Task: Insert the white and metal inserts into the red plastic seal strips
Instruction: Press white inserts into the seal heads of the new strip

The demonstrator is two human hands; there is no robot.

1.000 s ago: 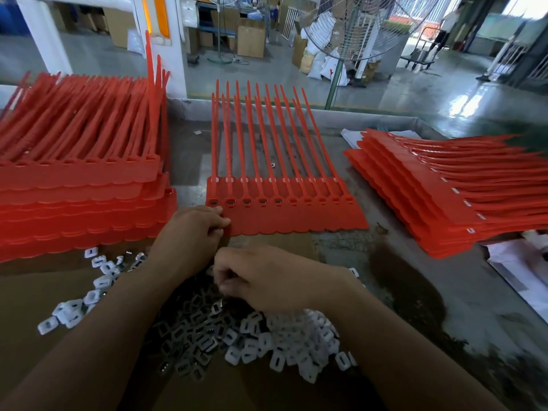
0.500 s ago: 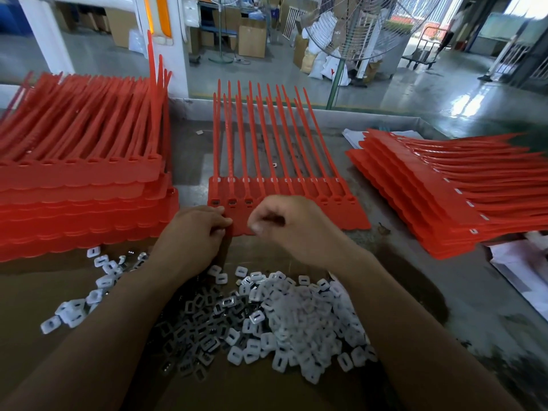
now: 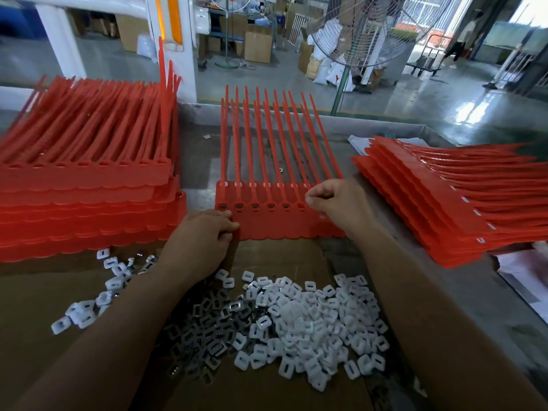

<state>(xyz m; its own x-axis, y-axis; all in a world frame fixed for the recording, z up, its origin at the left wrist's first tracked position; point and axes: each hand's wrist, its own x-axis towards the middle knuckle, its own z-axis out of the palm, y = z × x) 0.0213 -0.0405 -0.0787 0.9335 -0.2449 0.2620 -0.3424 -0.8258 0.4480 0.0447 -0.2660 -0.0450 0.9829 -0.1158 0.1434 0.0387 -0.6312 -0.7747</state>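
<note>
Fingers [image 3: 312,197] of the right hand [image 3: 335,203] are curled in, thumb and forefinger pinched tight together over the row of sockets [image 3: 255,206] on the middle red seal strip sheet [image 3: 281,228]; the pinch probably holds one insert, though the piece itself is hidden between the tips. Fingers [image 3: 227,226] of the left hand [image 3: 201,235] curl round the sheet's near left edge, gripping it flat against the cardboard [image 3: 275,258]. Six sockets run in a line from the left fingers across to the right fingertips, and more likely lie under the right hand (whether any is already filled is too small to tell). Behind both wrists, toward the person, lies the loose supply: a heap of white inserts [image 3: 311,318] below the right forearm and darker metal inserts [image 3: 204,321] below the left. To seat the piece well, the pinch should bring it square over the socket just under the fingertips, turned to match the socket's outline, then press straight down while the left hand stops the sheet from sliding. Tilting it in would likely jam a corner. More red sheets sit well out beyond each hand, a left stack [image 3: 89,197] past the left fingers and a right stack [image 3: 444,209] past the right.
</note>
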